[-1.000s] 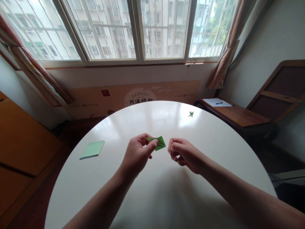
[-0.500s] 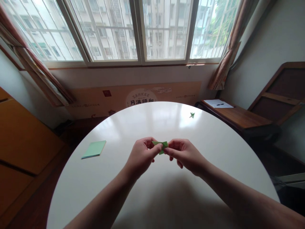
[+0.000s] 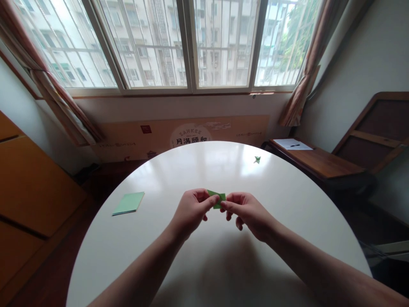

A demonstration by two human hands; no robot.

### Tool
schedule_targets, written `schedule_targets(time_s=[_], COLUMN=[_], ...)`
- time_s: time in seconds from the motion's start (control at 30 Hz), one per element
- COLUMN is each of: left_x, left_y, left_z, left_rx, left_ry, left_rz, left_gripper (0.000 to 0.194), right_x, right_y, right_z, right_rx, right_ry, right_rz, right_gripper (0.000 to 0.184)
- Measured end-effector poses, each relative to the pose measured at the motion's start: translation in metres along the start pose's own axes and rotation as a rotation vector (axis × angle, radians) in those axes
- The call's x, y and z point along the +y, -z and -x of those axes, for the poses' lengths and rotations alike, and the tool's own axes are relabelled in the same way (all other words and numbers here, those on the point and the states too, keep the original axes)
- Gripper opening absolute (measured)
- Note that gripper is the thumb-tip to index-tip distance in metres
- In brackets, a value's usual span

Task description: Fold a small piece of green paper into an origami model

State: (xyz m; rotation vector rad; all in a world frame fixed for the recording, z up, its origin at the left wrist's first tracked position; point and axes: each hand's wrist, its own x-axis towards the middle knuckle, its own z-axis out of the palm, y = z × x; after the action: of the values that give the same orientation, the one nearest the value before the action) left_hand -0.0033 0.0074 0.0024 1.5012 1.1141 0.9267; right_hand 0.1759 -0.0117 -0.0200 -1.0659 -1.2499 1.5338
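Green paper (image 3: 222,197) in left hand (image 3: 193,209); right hand (image 3: 251,212), earlier apart, now pinching.

The place looks like a room in a home. A wide window (image 3: 191,51) spans the top of the frame, facing an apartment building (image 3: 166,25) through bars; a tied-back curtain (image 3: 59,104) hangs at upper left. An orange-brown wooden cabinet (image 3: 38,183) stands far left, and a round white table (image 3: 294,213) fills the lower middle.
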Motion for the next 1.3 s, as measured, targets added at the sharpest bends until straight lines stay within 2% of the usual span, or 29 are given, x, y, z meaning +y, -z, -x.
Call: schedule_targets(time_s=[0.27,0.5,0.77,1.3], left_x=[-0.003,-0.004,0.004,0.000], left_y=[0.000,0.004,0.004,0.005], left_z=[0.000,-0.001,0.001,-0.001], left_rx=[-0.027,0.100,0.106,-0.072], left_ry=[-0.011,-0.102,-0.041,-0.011], left_rz=[-0.068,-0.070,-0.015,-0.192], left_gripper=[0.028,0.028,0.032,0.027], right_x=[-0.002,-0.006,-0.008,-0.002], right_y=[-0.003,-0.003,0.000,-0.001], right_z=[0.000,0.002,0.002,0.002], right_rx=[-0.018,-0.037,-0.050,-0.045], right_ry=[0.037,0.021,-0.011,0.002], right_rz=[0.130,0.114,0.053,0.078], right_gripper=[0.032,0.030,0.028,0.030])
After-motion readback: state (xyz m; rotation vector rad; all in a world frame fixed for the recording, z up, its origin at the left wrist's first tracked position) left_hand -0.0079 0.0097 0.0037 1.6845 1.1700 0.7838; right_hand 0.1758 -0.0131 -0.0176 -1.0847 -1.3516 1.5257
